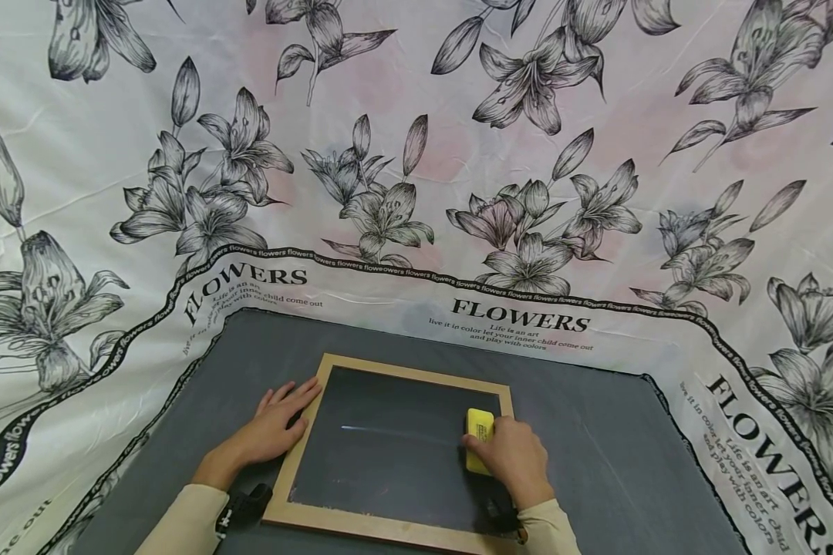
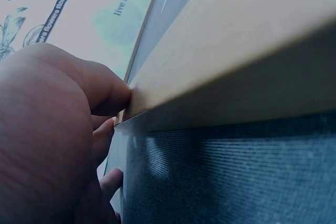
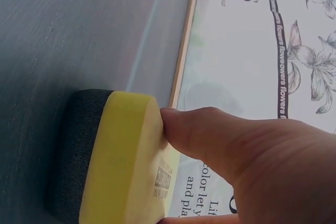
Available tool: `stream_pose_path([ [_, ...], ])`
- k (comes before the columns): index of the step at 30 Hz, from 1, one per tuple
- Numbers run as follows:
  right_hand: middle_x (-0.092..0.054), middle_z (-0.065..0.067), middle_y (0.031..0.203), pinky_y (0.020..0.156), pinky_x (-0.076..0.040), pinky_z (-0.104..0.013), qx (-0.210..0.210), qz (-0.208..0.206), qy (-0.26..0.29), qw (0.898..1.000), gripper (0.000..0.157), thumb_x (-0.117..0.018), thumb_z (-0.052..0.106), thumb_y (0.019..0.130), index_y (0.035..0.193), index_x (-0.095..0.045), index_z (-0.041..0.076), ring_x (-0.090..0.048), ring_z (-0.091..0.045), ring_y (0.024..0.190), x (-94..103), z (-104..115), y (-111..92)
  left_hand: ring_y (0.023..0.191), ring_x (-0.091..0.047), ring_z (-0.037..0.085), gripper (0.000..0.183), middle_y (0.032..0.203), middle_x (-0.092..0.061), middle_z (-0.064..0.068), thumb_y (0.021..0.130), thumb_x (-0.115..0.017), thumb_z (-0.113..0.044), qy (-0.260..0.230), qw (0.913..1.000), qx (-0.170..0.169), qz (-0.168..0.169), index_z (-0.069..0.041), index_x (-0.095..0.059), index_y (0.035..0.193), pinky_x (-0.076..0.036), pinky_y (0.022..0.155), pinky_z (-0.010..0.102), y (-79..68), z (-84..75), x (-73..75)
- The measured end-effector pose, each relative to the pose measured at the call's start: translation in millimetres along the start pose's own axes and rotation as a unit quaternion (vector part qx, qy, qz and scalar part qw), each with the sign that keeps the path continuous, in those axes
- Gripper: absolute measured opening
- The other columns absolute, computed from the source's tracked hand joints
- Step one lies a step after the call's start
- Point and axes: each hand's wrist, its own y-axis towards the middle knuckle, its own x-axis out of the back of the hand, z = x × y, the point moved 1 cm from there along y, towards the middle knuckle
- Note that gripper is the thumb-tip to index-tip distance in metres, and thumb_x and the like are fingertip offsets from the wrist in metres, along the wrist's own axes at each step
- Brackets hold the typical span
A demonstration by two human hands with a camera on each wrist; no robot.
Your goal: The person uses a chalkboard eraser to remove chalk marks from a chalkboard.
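A small chalkboard (image 1: 389, 455) in a light wooden frame lies on the grey surface, a thin pale chalk line across its upper middle. My left hand (image 1: 274, 428) rests against the frame's left side, fingers extended, the tips at its edge. In the left wrist view the thumb touches the wooden frame (image 2: 226, 40). Near the board's right side my right hand (image 1: 514, 455) grips a yellow board eraser (image 1: 480, 439). The right wrist view shows its black felt side (image 3: 79, 150) turned to the board and the thumb on its printed yellow back.
A dark grey tabletop (image 1: 611, 455) surrounds the board. Its cloth border carries printed flowers and lettering (image 1: 521, 316), with more flower-printed cloth (image 1: 389, 92) rising behind. Dark wrist devices (image 1: 243, 509) are strapped on below the hands, beside the frame.
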Motion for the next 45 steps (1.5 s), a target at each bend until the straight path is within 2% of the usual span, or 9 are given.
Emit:
stream_pose_path([
  [12, -0.062, -0.009, 0.075, 0.053, -0.047, -0.040, 0.002, -0.002, -0.008, 1.000, 0.060, -0.087, 0.058, 0.084, 0.096, -0.071, 0.002, -0.059, -0.025, 0.065, -1.7, 1.3, 0.4, 0.162, -0.024, 0.060, 0.062, 0.178, -0.035, 0.017, 0.108, -0.059, -0.009, -0.006, 0.9999, 0.006, 0.013, -0.006, -0.044, 0.168, -0.007, 0.123, 0.083, 0.9, -1.0, 1.4],
  [27, -0.061, -0.008, 0.072, 0.053, -0.046, -0.039, 0.005, -0.007, -0.009, 1.000, 0.055, -0.088, 0.057, 0.083, 0.088, -0.070, 0.005, -0.058, -0.024, 0.064, -2.7, 8.5, 0.7, 0.161, -0.025, 0.061, 0.061, 0.177, -0.036, 0.019, 0.109, -0.059, -0.009, -0.002, 1.0000, 0.001, 0.009, -0.005, -0.045, 0.168, -0.008, 0.123, 0.083, 0.6, -0.6, 0.7],
  [38, -0.060, -0.008, 0.071, 0.051, -0.045, -0.038, 0.013, -0.003, -0.009, 1.000, 0.056, -0.087, 0.058, 0.084, 0.086, -0.069, 0.005, -0.058, -0.024, 0.061, -5.6, 9.9, 1.9, 0.155, -0.026, 0.066, 0.060, 0.175, -0.039, 0.022, 0.108, -0.059, -0.015, -0.029, 0.9989, -0.035, -0.010, -0.006, -0.047, 0.167, -0.008, 0.119, 0.085, 1.1, 12.8, -6.3],
  [45, -0.059, -0.006, 0.068, 0.049, -0.043, -0.036, 0.024, -0.009, -0.003, 1.000, 0.054, -0.088, 0.057, 0.085, 0.083, -0.067, 0.007, -0.057, -0.022, 0.059, -7.5, 9.9, 1.4, 0.161, -0.024, 0.061, 0.060, 0.177, -0.036, 0.019, 0.110, -0.060, -0.012, -0.016, 0.9998, -0.005, 0.010, -0.006, -0.046, 0.167, -0.006, 0.122, 0.083, 1.2, 2.6, -1.5],
])
